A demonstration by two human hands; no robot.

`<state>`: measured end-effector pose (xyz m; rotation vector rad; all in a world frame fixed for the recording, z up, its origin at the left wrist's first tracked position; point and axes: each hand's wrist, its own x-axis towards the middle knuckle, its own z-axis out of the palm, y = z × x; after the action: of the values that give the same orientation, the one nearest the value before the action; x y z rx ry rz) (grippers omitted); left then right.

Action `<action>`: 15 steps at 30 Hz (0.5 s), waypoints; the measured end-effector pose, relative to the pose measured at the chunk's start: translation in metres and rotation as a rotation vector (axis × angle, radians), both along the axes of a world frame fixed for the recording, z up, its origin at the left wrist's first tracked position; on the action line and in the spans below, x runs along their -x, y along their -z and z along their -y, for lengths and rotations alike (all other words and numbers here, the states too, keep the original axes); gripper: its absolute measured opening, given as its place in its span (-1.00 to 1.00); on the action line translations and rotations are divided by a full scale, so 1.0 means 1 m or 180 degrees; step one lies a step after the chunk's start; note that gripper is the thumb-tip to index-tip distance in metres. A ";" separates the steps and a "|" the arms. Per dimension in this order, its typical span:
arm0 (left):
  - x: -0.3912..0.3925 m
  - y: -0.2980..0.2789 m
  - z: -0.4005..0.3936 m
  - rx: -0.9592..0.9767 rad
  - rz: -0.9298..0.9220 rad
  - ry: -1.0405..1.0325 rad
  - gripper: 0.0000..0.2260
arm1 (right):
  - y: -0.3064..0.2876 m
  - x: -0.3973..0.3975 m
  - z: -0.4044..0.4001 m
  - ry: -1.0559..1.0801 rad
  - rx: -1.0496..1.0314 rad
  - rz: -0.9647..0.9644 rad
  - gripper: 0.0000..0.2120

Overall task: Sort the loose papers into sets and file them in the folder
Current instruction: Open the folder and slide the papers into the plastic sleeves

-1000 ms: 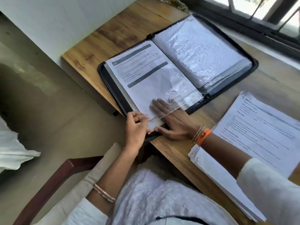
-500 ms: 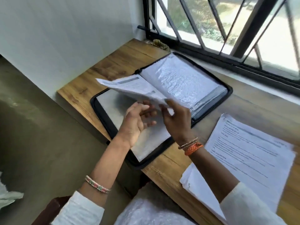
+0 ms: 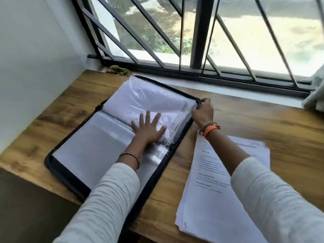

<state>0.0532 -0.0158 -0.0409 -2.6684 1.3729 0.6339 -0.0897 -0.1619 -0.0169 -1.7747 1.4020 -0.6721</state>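
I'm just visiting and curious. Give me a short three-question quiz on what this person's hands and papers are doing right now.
1. True or false: the left hand lies flat with spread fingers on the plastic sleeves of the folder.
2. What does the right hand grip?
A. the loose papers
B. the far right edge of the sleeves
C. the window bars
3. Fill in: the loose papers lie on the wooden table, to the folder's ____ side.

Key: 1 true; 2 B; 3 right.
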 end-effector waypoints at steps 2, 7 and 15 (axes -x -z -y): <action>0.003 -0.003 0.002 0.0040 0.0076 -0.0112 -0.41 | 0.003 0.026 -0.022 -0.0335 0.0373 -0.0300 -0.73; 0.084 -0.011 -0.001 0.2069 0.0348 -0.0056 -0.62 | 0.018 0.131 -0.094 -0.0141 0.1185 -0.1057 -0.60; 0.163 0.009 0.012 0.1894 -0.0516 -0.0155 -0.66 | 0.062 0.173 -0.118 -0.0085 0.0987 -0.2043 -0.40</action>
<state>-0.1098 -0.0281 -0.0499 -3.1645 1.7797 0.5165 -0.2628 -0.0436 -0.0784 -2.3874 1.7484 -0.3185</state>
